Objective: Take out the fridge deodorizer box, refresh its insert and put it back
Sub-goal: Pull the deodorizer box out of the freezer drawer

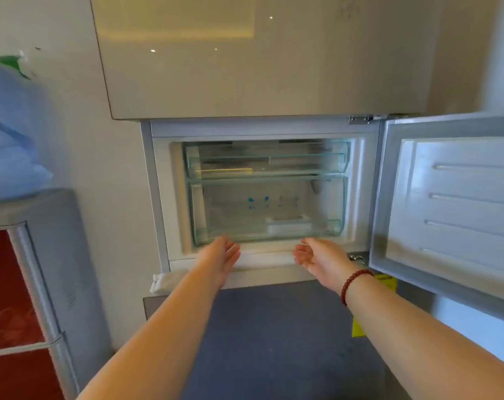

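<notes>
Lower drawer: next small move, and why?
Probably hook both hands, left hand and right hand, under the lower drawer front lip and pull it out. Both are open, empty, just below its edge; the white box sits inside behind the clear front, and the door is already open.

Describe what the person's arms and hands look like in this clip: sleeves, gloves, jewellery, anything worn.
Both forearms are bare as far as the frame shows, with no sleeves in view. The left hand wears nothing: no glove, ring or watch visible. The right hand is also ungloved, and its wrist carries a bracelet of small, round, dark red beads. The fingers show no rings that can be made out.
</notes>
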`<action>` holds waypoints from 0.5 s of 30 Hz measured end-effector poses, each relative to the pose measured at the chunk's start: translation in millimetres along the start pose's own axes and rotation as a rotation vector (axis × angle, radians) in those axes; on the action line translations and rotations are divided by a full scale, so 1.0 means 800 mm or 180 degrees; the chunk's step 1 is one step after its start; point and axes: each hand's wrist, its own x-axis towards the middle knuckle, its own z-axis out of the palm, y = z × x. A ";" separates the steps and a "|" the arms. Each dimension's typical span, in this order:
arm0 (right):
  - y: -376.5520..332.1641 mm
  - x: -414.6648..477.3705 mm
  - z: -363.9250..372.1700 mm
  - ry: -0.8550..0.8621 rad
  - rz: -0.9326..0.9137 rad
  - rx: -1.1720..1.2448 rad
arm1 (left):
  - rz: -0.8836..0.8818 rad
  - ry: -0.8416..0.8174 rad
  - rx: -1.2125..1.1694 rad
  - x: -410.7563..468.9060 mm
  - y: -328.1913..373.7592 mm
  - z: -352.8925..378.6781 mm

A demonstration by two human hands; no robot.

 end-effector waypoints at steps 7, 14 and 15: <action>0.001 0.044 0.031 -0.0158 0.0382 0.0570 | 0.0047 0.0124 -0.0401 0.035 0.003 0.022; 0.004 0.051 0.042 -0.0198 0.0356 0.1406 | 0.0126 -0.0032 -0.0993 0.035 -0.014 0.020; 0.007 0.046 0.040 -0.0205 0.0321 0.1410 | 0.0175 -0.0013 -0.0959 0.031 -0.015 0.018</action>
